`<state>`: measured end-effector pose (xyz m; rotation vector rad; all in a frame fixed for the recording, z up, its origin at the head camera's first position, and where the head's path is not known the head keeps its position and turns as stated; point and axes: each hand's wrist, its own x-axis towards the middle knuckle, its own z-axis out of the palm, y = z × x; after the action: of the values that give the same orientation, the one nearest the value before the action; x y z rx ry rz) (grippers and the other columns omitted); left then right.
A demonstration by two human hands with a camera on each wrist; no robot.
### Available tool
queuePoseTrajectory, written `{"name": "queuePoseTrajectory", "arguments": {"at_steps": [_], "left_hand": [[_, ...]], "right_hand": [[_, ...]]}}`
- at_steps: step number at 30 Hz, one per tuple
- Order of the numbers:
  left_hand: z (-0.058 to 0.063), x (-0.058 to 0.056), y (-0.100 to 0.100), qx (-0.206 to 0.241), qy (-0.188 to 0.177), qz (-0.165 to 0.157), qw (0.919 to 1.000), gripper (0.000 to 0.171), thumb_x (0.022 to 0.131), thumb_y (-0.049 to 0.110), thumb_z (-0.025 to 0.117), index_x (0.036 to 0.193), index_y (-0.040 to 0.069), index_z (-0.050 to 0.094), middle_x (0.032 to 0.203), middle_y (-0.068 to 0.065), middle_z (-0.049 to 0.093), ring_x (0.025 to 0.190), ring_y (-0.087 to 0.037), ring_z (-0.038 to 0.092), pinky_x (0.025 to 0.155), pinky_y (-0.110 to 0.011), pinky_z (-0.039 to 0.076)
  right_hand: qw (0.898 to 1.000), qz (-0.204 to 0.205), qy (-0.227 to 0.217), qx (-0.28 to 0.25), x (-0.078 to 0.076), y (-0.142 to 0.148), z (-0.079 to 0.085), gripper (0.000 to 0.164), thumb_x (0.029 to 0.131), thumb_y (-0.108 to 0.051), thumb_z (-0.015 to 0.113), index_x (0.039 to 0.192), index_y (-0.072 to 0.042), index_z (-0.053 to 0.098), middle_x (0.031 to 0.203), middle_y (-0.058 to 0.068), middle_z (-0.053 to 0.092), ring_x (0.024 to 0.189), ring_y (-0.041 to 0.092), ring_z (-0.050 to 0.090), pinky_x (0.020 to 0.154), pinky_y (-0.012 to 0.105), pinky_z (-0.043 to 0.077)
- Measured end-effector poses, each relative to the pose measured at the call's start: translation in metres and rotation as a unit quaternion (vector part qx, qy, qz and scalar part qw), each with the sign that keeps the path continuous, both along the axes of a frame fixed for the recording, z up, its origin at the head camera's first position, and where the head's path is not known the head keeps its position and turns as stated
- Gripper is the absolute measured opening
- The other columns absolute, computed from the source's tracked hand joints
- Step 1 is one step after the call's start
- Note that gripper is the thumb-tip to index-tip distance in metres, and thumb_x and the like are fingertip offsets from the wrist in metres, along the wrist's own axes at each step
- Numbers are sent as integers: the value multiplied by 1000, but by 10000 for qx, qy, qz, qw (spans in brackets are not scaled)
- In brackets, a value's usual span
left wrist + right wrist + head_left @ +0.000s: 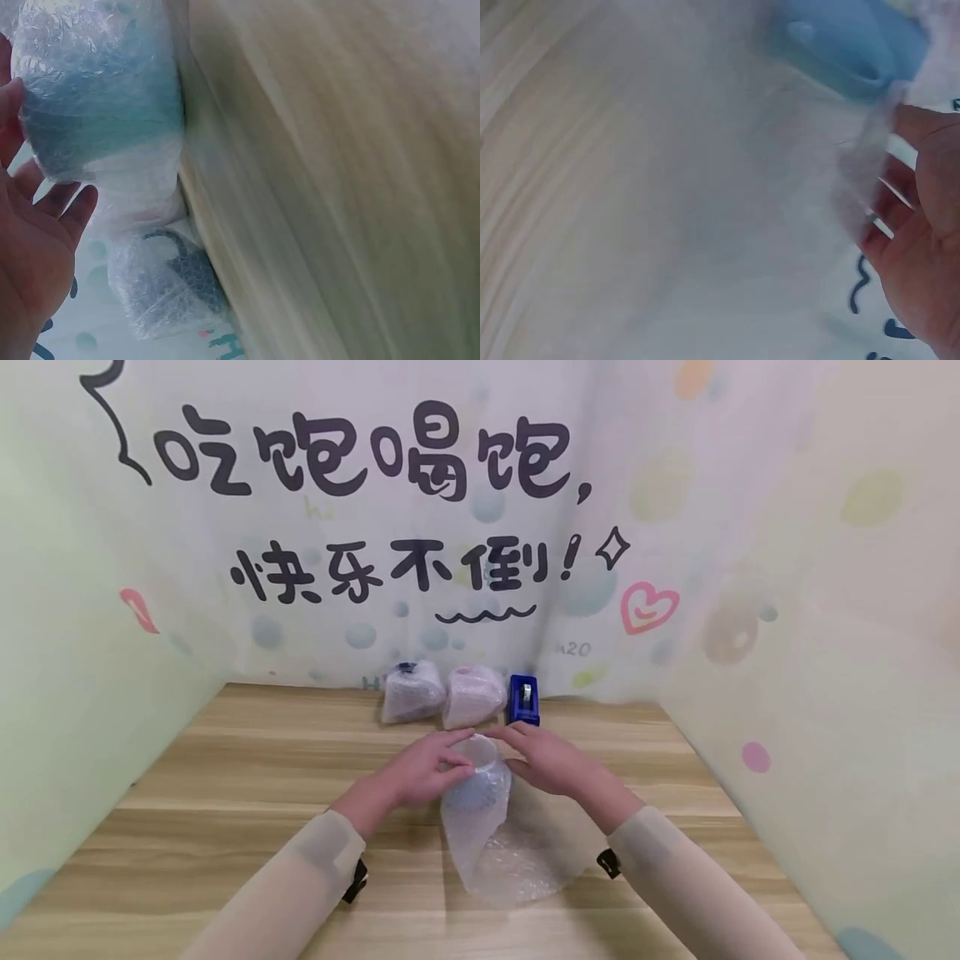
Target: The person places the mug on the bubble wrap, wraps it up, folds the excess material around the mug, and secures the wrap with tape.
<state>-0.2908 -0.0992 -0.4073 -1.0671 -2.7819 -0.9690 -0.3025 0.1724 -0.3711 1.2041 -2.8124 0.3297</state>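
Note:
A light blue cup point(480, 792), wrapped in bubble wrap, stands on the table between my hands. Its blue surface also shows through the bubble wrap point(97, 112) in the left wrist view. My left hand point(429, 768) touches the wrapped cup near its rim, fingers spread. On the other side, my right hand point(553, 760) reaches to the rim with extended fingers. A blue looped part like a handle point(847, 52) appears in the right wrist view, beside the right hand point(922, 225). A loose flap of wrap point(517, 864) trails toward me.
Two bundles in bubble wrap, one with a dark patch point(412, 693) and one pinkish point(474, 695), stand by the back wall. A blue tape dispenser point(523, 700) is right of them. Printed curtains enclose the wooden table point(300, 752) at the back and sides.

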Motion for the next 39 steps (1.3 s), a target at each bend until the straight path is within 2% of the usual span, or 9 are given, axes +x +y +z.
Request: {"name": "queuePoseTrajectory", "arguments": {"at_steps": [4,7,12,16,19,22,29,33,39], "left_hand": [[0,-1,2,-60,88,14,9999,37,110,37,64,127,9,82,174,-15,45,157,-44,45,131,-62,36],[0,-3,2,-70,229,36,9997,36,109,37,65,125,10,83,172,-15,47,156,-44,47,130,-62,37],[-1,-6,2,-35,383,-40,9993,34,108,33,66,121,8,84,169,-19,50,153,-45,51,127,-61,41],[-3,-6,2,58,235,-35,9997,34,108,33,67,122,8,84,170,-17,50,154,-43,50,128,-60,41],[-4,-5,1,135,144,-29,9998,33,107,33,68,122,8,84,171,-16,49,155,-43,49,128,-60,40],[-5,-4,0,188,191,-61,9996,32,107,33,68,122,9,84,171,-16,48,155,-43,49,129,-61,39],[-10,-2,-5,354,58,-223,9991,35,108,18,54,124,2,81,175,-18,42,159,-45,42,130,-63,37],[-13,-1,-8,634,-241,-349,9971,42,100,18,54,128,-1,77,176,-19,39,163,-44,37,131,-64,34],[-16,4,-3,1080,-847,194,9903,46,115,27,45,153,4,59,167,-16,53,154,-36,51,127,-60,42]], "right_hand": [[9933,567,974,-260,29,-1,12,37,101,-10,72,138,-12,70,135,10,69,123,27,68,105,47,60],[9883,1068,1076,-174,60,-7,16,39,99,-32,74,135,-18,69,140,3,67,130,22,63,111,46,56],[9780,1215,1547,691,102,-14,-7,97,77,-85,79,143,-17,57,147,0,58,141,23,51,119,54,45],[9583,1031,2455,1041,111,-15,-30,73,77,-67,88,126,-19,61,129,-4,63,131,21,57,118,55,45],[9455,1128,2965,729,107,-16,-35,39,85,-42,88,110,-23,66,111,-9,71,114,17,68,113,51,51],[9473,1125,2998,78,96,-20,-27,20,92,-27,85,107,-22,71,103,-10,79,101,13,75,105,48,58],[9705,267,1893,-1471,48,-38,-6,4,104,-16,74,105,-11,74,94,-1,80,84,15,75,79,38,61],[9755,-179,1551,-1552,27,-46,-5,6,106,-17,73,103,-12,71,88,0,73,74,14,64,68,31,56],[9765,-562,1661,-1255,12,-53,-8,8,105,-22,74,110,-16,75,85,0,75,68,14,60,61,34,55]]}}
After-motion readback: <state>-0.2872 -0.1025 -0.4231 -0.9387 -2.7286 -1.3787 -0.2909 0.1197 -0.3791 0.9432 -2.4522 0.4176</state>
